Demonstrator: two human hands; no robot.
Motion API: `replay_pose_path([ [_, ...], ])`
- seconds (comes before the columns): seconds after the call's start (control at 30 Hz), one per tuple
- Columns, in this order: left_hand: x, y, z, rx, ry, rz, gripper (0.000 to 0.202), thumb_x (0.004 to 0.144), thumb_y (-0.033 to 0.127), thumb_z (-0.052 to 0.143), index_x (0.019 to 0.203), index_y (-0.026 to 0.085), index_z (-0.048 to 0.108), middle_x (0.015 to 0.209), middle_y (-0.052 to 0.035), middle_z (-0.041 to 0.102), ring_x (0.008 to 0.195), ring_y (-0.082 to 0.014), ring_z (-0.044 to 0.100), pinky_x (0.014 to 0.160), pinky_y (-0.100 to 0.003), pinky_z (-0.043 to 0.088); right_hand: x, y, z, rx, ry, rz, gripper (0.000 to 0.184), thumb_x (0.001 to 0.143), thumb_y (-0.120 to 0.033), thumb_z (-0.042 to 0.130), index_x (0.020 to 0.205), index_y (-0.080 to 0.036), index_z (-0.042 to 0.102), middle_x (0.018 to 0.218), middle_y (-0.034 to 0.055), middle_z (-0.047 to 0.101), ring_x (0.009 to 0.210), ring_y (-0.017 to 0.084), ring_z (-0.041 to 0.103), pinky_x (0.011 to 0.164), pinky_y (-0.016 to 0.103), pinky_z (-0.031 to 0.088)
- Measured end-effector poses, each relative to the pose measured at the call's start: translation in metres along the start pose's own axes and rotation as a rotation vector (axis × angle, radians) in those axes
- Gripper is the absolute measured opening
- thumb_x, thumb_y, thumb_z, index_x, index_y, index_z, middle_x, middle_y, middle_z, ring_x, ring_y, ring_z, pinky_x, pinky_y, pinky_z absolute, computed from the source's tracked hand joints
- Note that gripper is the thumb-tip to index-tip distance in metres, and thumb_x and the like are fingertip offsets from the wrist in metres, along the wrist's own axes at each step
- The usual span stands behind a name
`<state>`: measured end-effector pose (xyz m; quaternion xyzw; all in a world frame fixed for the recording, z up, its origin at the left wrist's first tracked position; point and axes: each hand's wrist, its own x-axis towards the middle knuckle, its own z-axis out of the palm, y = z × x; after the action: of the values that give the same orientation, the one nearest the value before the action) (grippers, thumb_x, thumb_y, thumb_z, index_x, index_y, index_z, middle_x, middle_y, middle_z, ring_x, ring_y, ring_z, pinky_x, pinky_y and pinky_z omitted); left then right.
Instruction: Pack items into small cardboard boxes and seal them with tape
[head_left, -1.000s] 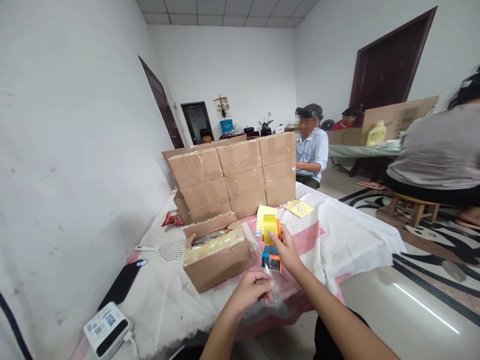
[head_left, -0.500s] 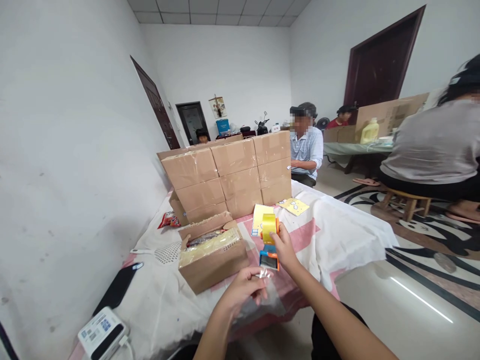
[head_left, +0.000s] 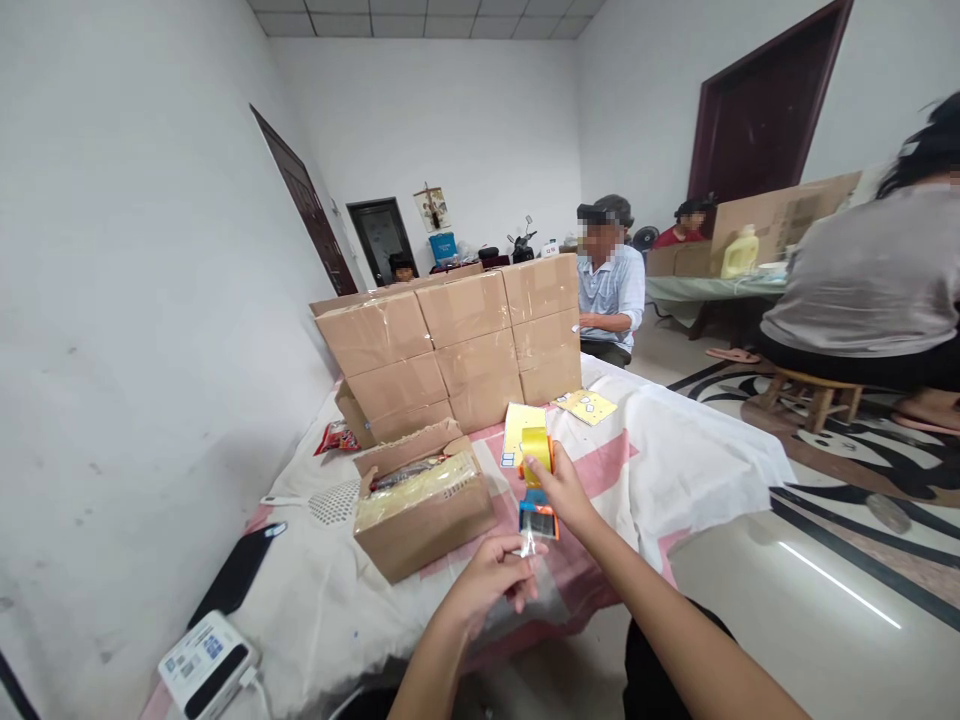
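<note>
My right hand (head_left: 561, 492) grips a tape dispenser (head_left: 537, 520) with a yellowish roll of packing tape (head_left: 535, 450), its thumb lying on the roll. The dispenser's blue and orange cutter end points down toward my left hand (head_left: 495, 578). Between my left thumb and index finger is the loose end of the clear tape (head_left: 529, 543), which runs up to the cutter. Left of the hands stands a cardboard box (head_left: 424, 530) with its top open. Dark packaged contents (head_left: 409, 472) show inside, and tape covers its raised flap.
A wall of stacked taped cartons (head_left: 480, 350) stands behind the open box. Yellow printed cards (head_left: 589, 406), a white slotted spatula (head_left: 330, 505), a red packet (head_left: 336, 438) and a white device (head_left: 206, 665) lie on the cloth. One person (head_left: 611, 280) sits beyond the cartons, another (head_left: 870, 280) at right.
My right thumb has come down onto the tape roll. Both hands stay in nearly the same place, and the view has shifted slightly.
</note>
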<state>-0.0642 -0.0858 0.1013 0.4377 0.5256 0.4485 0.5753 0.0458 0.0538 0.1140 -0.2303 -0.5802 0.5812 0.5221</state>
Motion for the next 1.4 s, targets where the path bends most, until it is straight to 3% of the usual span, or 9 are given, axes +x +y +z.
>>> replay_pose_path([
  [0.3,-0.007,0.010,-0.016,0.093,0.097,-0.017,0.057,0.068,0.053,0.078,0.102,0.008,0.072,0.055,-0.0024,0.064,0.038,-0.0069,0.045,0.042,-0.020,0.027,0.005,0.013,0.012,-0.106,-0.009,-0.115,0.027,0.092,-0.044,0.059,0.103,-0.022,0.048,0.094,0.0030,0.063,0.087,0.019,0.063,0.079,0.034,0.053],
  [0.53,-0.005,0.001,-0.016,0.116,0.105,-0.019,0.055,0.068,0.050,0.077,0.104,0.009,0.072,0.056,-0.0027,0.064,0.039,-0.0080,0.046,0.042,-0.020,0.029,0.003,0.003,0.019,0.110,-0.027,-0.082,0.033,0.095,-0.055,0.053,0.100,-0.023,0.046,0.088,0.0024,0.063,0.074,0.017,0.067,0.070,0.032,0.055],
  [0.8,-0.017,0.013,-0.009,0.137,0.099,-0.043,0.046,0.075,0.043,0.068,0.106,0.009,0.071,0.047,0.0030,0.055,0.037,-0.0061,0.038,0.040,-0.019,0.025,0.005,0.007,0.010,-0.119,0.037,-0.162,0.031,0.097,-0.054,0.049,0.097,-0.024,0.046,0.081,0.0015,0.064,0.069,0.018,0.065,0.061,0.030,0.054],
  [0.93,-0.017,0.016,-0.006,0.161,0.113,-0.057,0.044,0.078,0.042,0.065,0.105,0.008,0.070,0.049,0.0027,0.056,0.039,-0.0072,0.041,0.041,-0.019,0.027,0.007,0.002,0.010,-0.048,0.064,-0.151,0.031,0.097,-0.054,0.050,0.097,-0.024,0.045,0.082,0.0010,0.063,0.071,0.017,0.066,0.061,0.029,0.054],
  [1.1,-0.001,0.000,-0.001,0.218,0.123,0.044,0.038,0.081,0.043,0.063,0.097,0.010,0.069,0.049,0.0031,0.054,0.041,-0.0090,0.043,0.043,-0.021,0.033,0.003,-0.009,0.014,0.153,0.109,-0.039,0.036,0.093,-0.059,0.054,0.092,-0.024,0.043,0.076,-0.0021,0.061,0.065,0.014,0.064,0.058,0.027,0.054],
  [1.27,0.012,-0.012,0.000,0.236,0.139,0.161,0.036,0.085,0.045,0.063,0.094,0.012,0.069,0.054,0.0036,0.053,0.046,-0.0088,0.045,0.049,-0.022,0.037,-0.001,-0.018,0.013,0.236,0.110,0.059,0.036,0.093,-0.060,0.053,0.092,-0.025,0.043,0.075,-0.0009,0.061,0.069,0.018,0.065,0.060,0.031,0.055],
  [1.4,0.004,-0.005,-0.003,0.236,0.106,0.123,0.037,0.084,0.045,0.064,0.097,0.011,0.070,0.051,0.0037,0.053,0.044,-0.0086,0.043,0.048,-0.021,0.034,0.000,-0.013,0.004,0.023,0.164,-0.090,0.033,0.095,-0.057,0.051,0.096,-0.025,0.046,0.078,0.0003,0.060,0.072,0.019,0.061,0.064,0.032,0.052],
])
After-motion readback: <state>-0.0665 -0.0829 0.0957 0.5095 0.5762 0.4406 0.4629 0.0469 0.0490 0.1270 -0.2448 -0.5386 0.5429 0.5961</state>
